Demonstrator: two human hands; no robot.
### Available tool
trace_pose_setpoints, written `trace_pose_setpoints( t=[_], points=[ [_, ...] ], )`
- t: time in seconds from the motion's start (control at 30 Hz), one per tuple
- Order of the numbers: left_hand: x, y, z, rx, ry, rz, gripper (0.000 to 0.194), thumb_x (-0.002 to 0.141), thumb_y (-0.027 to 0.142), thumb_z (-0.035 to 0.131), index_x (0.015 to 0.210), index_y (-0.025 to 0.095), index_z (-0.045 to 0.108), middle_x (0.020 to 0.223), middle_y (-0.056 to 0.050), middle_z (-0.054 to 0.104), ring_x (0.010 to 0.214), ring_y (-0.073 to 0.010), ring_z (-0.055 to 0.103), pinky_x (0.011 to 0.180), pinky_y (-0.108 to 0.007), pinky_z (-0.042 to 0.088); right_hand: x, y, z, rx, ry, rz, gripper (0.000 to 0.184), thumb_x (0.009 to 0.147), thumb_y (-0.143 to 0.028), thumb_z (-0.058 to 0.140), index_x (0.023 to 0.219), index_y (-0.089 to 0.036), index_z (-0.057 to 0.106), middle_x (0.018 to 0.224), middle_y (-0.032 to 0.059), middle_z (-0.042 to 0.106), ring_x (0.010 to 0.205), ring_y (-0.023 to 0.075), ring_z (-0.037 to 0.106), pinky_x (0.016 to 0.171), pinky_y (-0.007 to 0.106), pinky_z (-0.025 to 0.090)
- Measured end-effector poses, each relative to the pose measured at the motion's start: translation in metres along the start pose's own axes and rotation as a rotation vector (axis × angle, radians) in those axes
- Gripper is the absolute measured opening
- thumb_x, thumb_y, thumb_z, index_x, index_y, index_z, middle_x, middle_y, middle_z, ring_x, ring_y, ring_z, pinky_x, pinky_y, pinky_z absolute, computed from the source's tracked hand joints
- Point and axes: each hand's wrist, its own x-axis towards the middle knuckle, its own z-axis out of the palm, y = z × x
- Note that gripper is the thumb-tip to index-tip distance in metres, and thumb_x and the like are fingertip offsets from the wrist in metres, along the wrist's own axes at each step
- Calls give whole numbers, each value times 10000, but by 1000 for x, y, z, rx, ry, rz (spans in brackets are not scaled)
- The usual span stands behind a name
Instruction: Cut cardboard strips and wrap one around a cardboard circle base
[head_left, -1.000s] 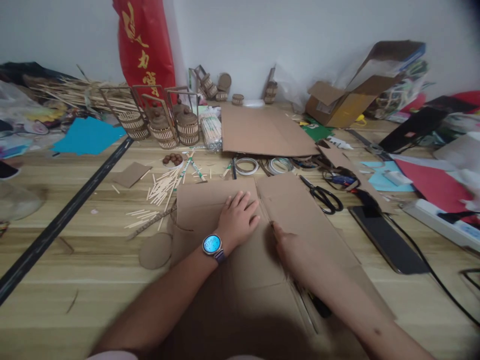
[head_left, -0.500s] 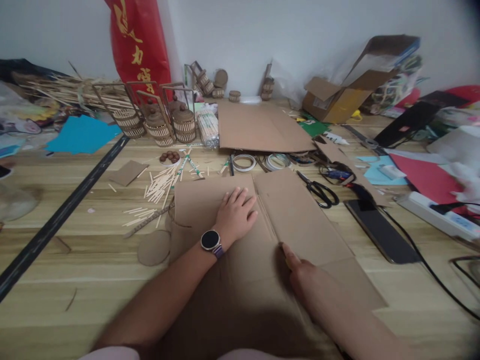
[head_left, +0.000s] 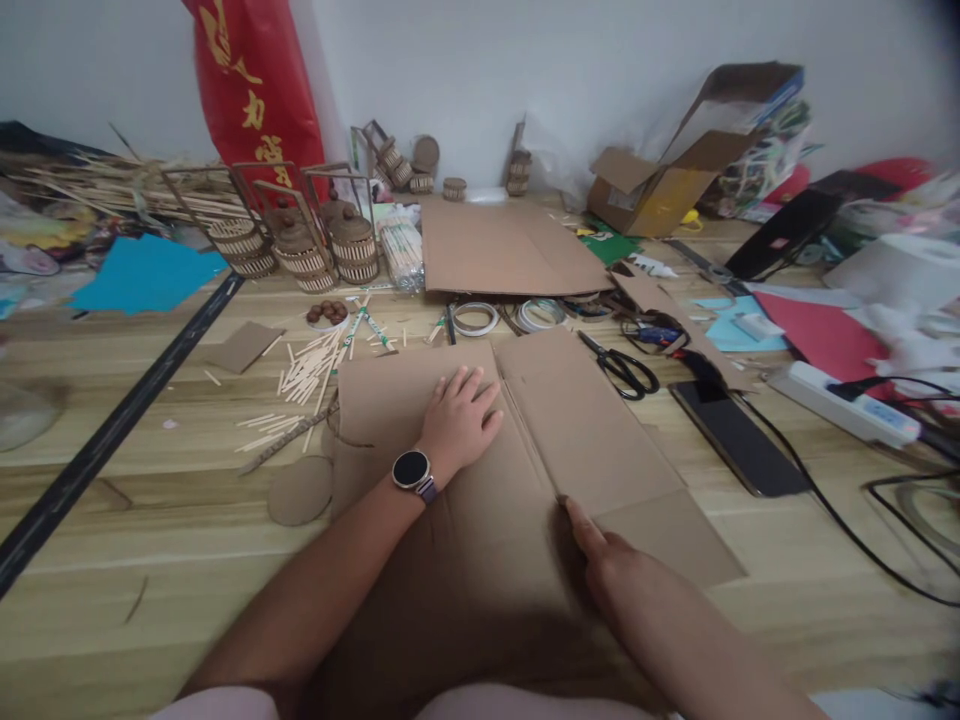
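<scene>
A large sheet of brown cardboard [head_left: 480,520] lies on the table in front of me, with a long crease or cut line running toward me. My left hand [head_left: 459,420] rests flat on it left of that line, fingers spread, a round-faced watch [head_left: 412,470] on the wrist. My right hand [head_left: 604,555] is closed over the line, its index finger stretched forward and pressing down. Something dark shows at that fingertip, but the palm hides what is held. Beyond the sheet's right side lie black-handled scissors [head_left: 626,372]. A cardboard disc [head_left: 300,490] lies by its left edge.
Loose thin sticks [head_left: 311,370] and a dish of brown balls [head_left: 328,313] lie left. Small stick-sided baskets [head_left: 300,255] stand behind them. Another cardboard sheet [head_left: 517,245] and tape rolls [head_left: 476,319] lie at the back. A phone [head_left: 739,438] and power strip [head_left: 844,403] are right.
The view has turned slightly right, so the scene sits farther left. My right hand has slid a little toward me along the line. My left hand stays in place on the cardboard.
</scene>
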Motion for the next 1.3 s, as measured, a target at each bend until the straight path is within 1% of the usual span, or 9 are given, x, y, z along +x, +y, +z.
trace_pose_setpoints(
  t=[0.2,0.5,0.6,0.67,0.77,0.9,0.97,1.13,1.3],
  points=[
    [0,0,1,0,14,3,445,971,365,470,1383,221,558,1536,-116,439,1433,-330,362,1158,-567,305,-1,23,26,125,119,-116,821,746,-9,439,1548,-142,322,1072,189,737,802,206,723,666,249,487],
    [0,-2,0,16,13,-9,451,974,365,472,1389,209,556,1539,-153,421,1435,-333,360,1160,-555,297,-10,30,35,174,68,-106,753,830,-41,388,1568,-135,272,1168,203,708,882,202,727,771,254,503],
    [1,-5,1,24,16,-18,455,978,366,461,1394,205,550,1542,-160,414,1437,-335,354,1160,-556,295,-21,40,33,223,57,-187,680,866,-88,385,1539,-181,365,1215,177,704,996,230,714,858,297,515],
    [1,-7,1,28,12,-14,457,979,370,460,1398,210,544,1544,-157,411,1440,-331,350,1163,-554,289,-32,52,22,263,79,-253,596,914,-168,381,1503,-237,437,1271,131,687,1104,244,679,928,333,512],
    [2,-7,1,33,1,-5,462,979,374,460,1402,205,536,1546,-164,405,1444,-336,344,1164,-556,286,-36,75,-12,236,194,-258,562,935,-262,412,1495,-299,443,1371,71,628,1191,260,631,986,379,500],
    [1,-5,-5,40,-2,-15,489,969,381,489,1399,151,527,1533,-198,411,1443,-339,348,1168,-524,301,0,107,-69,-7,511,26,568,968,-330,405,1530,-251,388,1241,155,673,992,320,695,805,407,539],
    [-4,-7,-11,46,17,-42,508,967,391,497,1397,123,519,1525,-216,413,1440,-348,352,1163,-523,315,30,119,-88,-102,578,125,549,991,-329,375,1525,-201,394,1178,185,670,917,315,701,745,381,520],
    [-26,-31,-37,69,159,-209,483,973,405,471,1333,95,559,1457,-208,496,1395,-343,414,1154,-505,346,82,129,-101,-216,561,135,495,1012,-285,362,1472,-130,460,1117,225,666,867,296,702,695,351,463],
    [-16,-50,-59,45,112,-257,373,978,334,448,1243,127,609,1321,-147,624,1291,-284,524,1118,-448,402,105,105,-112,-194,640,11,441,992,-267,389,1338,-58,565,1141,259,649,1071,365,629,834,410,456]
  ],
)
